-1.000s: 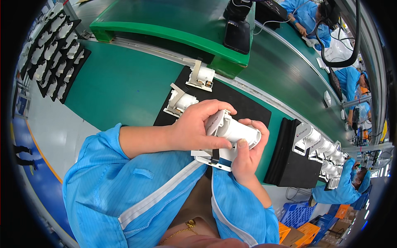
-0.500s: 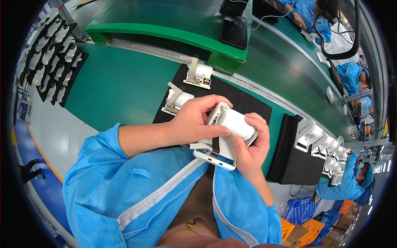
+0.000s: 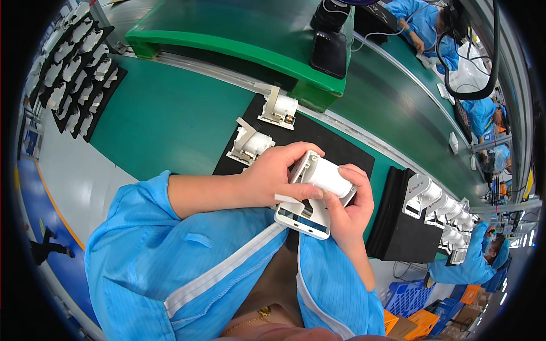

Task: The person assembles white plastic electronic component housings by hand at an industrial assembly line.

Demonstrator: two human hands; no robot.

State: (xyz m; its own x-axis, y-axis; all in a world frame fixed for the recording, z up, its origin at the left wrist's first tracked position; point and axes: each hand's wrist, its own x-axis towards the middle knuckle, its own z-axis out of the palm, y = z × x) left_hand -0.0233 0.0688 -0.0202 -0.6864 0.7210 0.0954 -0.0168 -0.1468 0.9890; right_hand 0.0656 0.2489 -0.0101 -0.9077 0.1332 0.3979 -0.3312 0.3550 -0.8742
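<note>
We're gripping the white cylinder unit (image 3: 330, 176) with our left hand (image 3: 272, 177) and right hand (image 3: 351, 215), just in front of our blue jacket (image 3: 170, 244), so ngl, if our hold slips on its smooth-looking side, we could drop it.

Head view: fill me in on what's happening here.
A person in a blue work coat is handling a white unit with a cylindrical body, gripping it in both hands in front of them. The left hand holds it on one side, the right hand on the other. Just beyond, two similar units sit on a black mat. More white units stand in a group to the right.
</note>
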